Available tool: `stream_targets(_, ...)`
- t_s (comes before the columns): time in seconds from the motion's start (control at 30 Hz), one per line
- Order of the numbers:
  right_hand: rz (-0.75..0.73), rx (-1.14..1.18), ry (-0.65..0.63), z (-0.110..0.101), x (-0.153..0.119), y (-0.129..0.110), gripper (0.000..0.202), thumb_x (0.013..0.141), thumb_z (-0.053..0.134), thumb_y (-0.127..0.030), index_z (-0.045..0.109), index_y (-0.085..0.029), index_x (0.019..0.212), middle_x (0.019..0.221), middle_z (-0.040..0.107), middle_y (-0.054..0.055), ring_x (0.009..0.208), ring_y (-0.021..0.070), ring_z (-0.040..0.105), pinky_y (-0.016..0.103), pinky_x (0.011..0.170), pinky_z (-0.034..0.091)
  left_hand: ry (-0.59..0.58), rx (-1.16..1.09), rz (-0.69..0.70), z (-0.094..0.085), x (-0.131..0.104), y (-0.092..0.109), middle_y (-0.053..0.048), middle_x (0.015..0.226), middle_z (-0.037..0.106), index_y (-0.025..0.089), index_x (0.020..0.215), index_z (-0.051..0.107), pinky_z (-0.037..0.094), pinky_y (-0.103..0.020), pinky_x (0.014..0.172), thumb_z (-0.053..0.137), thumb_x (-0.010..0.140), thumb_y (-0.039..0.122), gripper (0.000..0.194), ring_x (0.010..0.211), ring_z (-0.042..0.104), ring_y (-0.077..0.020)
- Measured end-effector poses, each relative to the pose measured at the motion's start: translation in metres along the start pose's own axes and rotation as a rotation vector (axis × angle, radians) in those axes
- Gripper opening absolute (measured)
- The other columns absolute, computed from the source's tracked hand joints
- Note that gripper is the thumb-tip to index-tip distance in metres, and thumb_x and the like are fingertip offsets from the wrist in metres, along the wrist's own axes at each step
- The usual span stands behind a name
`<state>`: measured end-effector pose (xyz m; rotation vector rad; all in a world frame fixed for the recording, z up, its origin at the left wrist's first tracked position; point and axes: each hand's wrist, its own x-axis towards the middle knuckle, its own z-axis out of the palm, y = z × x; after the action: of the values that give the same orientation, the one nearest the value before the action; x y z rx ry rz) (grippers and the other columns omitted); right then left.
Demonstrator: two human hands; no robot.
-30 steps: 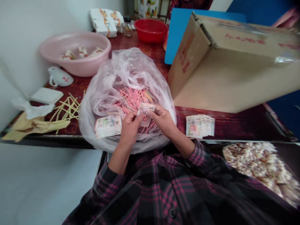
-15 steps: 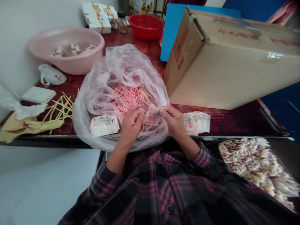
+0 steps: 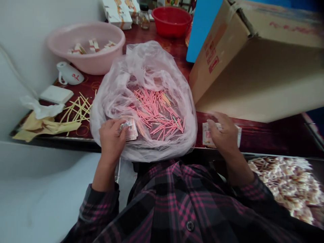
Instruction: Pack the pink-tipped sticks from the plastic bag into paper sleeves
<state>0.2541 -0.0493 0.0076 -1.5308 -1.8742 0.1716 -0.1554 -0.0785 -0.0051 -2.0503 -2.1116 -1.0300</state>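
In the head view, my left hand [image 3: 111, 137] is at a stack of small printed packets [image 3: 131, 131] on the front left of a clear plastic bag. Its thumb and fingertips are closed at the top packet's edge. My right hand [image 3: 225, 135], slightly blurred, is over a fanned pile of similar packets [image 3: 207, 137] on the table to the right. Its thumb and fingers are apart and hold nothing visible. Between my hands, many thin pink sticks [image 3: 154, 111], with some yellow and green ones, lie loose in the open plastic bag [image 3: 154, 153].
A large cardboard box [image 3: 227, 81] stands at the right. Behind are a pink basin [image 3: 86, 60] with bundles, a red basin [image 3: 172, 23] and a glass jar [image 3: 144, 18]. A white mug [image 3: 71, 74] and yellow sticks [image 3: 78, 109] lie left. Many packets [image 3: 286, 185] sit lower right.
My hands were together over the sticks with a packet between them. They have moved apart, left hand to the left stack, right hand to the right pile. The view has shifted.
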Motion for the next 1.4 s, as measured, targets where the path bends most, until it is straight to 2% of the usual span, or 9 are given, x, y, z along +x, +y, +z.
stream_targets(0.17, -0.422, -0.083, -0.522, 0.033, 0.037, -0.057, 0.036, 0.103, 0.055, -0.018, 0.079, -0.022, 0.129, 0.132, 0.082, 0.013, 0.123, 0.0327, 0.074, 0.05, 0.108, 0.054, -0.156, 0.074, 0.005, 0.003, 0.006, -0.019, -0.01, 0.102, 0.077, 0.022, 0.096, 0.08, 0.053, -0.049, 0.097, 0.066, 0.097, 0.036, 0.02, 0.099, 0.068, -0.0307)
stream_targets(0.3, -0.505, -0.381, -0.686, 0.039, 0.055, -0.07, 0.043, 0.097, 0.057, -0.008, 0.076, -0.019, 0.133, 0.134, 0.08, 0.014, 0.12, 0.0324, 0.072, 0.045, 0.1, 0.05, -0.04, 0.032, 0.034, -0.005, 0.002, 0.009, -0.009, 0.109, 0.078, 0.023, 0.097, 0.08, 0.051, -0.054, 0.101, 0.068, 0.1, 0.031, 0.014, 0.106, 0.068, -0.0323)
stream_targets(0.4, -0.553, -0.452, -0.693, 0.037, 0.062, -0.072, 0.035, 0.095, 0.062, -0.008, 0.078, -0.018, 0.125, 0.124, 0.082, 0.015, 0.114, 0.0327, 0.072, 0.044, 0.097, 0.047, 0.001, -0.144, 0.268, -0.001, -0.008, 0.057, -0.011, 0.126, 0.077, 0.025, 0.112, 0.079, 0.051, -0.052, 0.104, 0.069, 0.105, 0.034, 0.016, 0.116, 0.069, -0.031)
stream_targets(0.47, -0.571, -0.465, -0.694, 0.038, 0.064, -0.073, 0.029, 0.094, 0.065, -0.009, 0.078, -0.017, 0.119, 0.118, 0.082, 0.017, 0.112, 0.034, 0.072, 0.044, 0.096, 0.046, -0.192, -0.233, 0.457, 0.013, -0.017, 0.091, -0.014, 0.12, 0.078, 0.018, 0.121, 0.077, 0.052, -0.048, 0.1, 0.07, 0.105, 0.04, 0.028, 0.113, 0.069, -0.031)
stream_targets(0.6, -0.523, -0.498, -0.725, 0.043, 0.07, -0.075, 0.024, 0.093, 0.067, -0.008, 0.08, -0.015, 0.112, 0.109, 0.083, 0.019, 0.11, 0.0358, 0.074, 0.046, 0.096, 0.046, -0.523, -0.064, 0.467, 0.044, -0.027, 0.127, -0.013, 0.105, 0.076, 0.016, 0.111, 0.078, 0.049, -0.044, 0.097, 0.066, 0.107, 0.03, 0.019, 0.105, 0.065, -0.03)
stream_targets(0.77, -0.471, -0.415, -0.789, 0.057, 0.089, -0.083, 0.032, 0.094, 0.065, -0.011, 0.083, -0.021, 0.117, 0.102, 0.085, 0.012, 0.103, 0.0325, 0.077, 0.044, 0.094, 0.049, -0.577, -0.003, 0.549, 0.047, -0.031, 0.126, -0.01, 0.098, 0.072, 0.018, 0.102, 0.077, 0.048, -0.041, 0.095, 0.053, 0.111, 0.021, 0.026, 0.103, 0.062, -0.0272)
stream_targets(0.9, -0.405, -0.213, -0.707, 0.068, 0.103, -0.088, 0.034, 0.096, 0.066, -0.019, 0.082, -0.027, 0.126, 0.103, 0.085, 0.008, 0.099, 0.0291, 0.077, 0.04, 0.09, 0.052, -0.564, -0.042, 0.585, 0.042, -0.037, 0.122, -0.011, 0.105, 0.075, 0.018, 0.106, 0.075, 0.048, -0.04, 0.094, 0.052, 0.108, 0.014, 0.024, 0.104, 0.063, -0.0264)
stream_targets(1.17, -0.612, -0.143, -0.811, 0.07, 0.082, -0.072, 0.046, 0.092, 0.076, -0.018, 0.074, -0.022, 0.138, 0.15, 0.07, 0.012, 0.133, 0.0331, 0.067, 0.047, 0.113, 0.052, -0.485, -0.118, 0.605, 0.046, -0.046, 0.115, -0.008, 0.098, 0.077, 0.018, 0.105, 0.073, 0.05, -0.038, 0.09, 0.049, 0.106, 0.009, 0.025, 0.097, 0.067, -0.0243)
stream_targets(1.4, -0.624, -0.059, -0.632, 0.084, 0.1, -0.086, 0.046, 0.097, 0.072, -0.016, 0.07, -0.017, 0.144, 0.146, 0.071, 0.017, 0.133, 0.0324, 0.066, 0.047, 0.116, 0.052, -0.508, -0.1, 0.607, 0.043, -0.048, 0.114, -0.006, 0.088, 0.074, 0.018, 0.104, 0.073, 0.052, -0.036, 0.085, 0.049, 0.107, 0.011, 0.026, 0.088, 0.067, -0.0231)
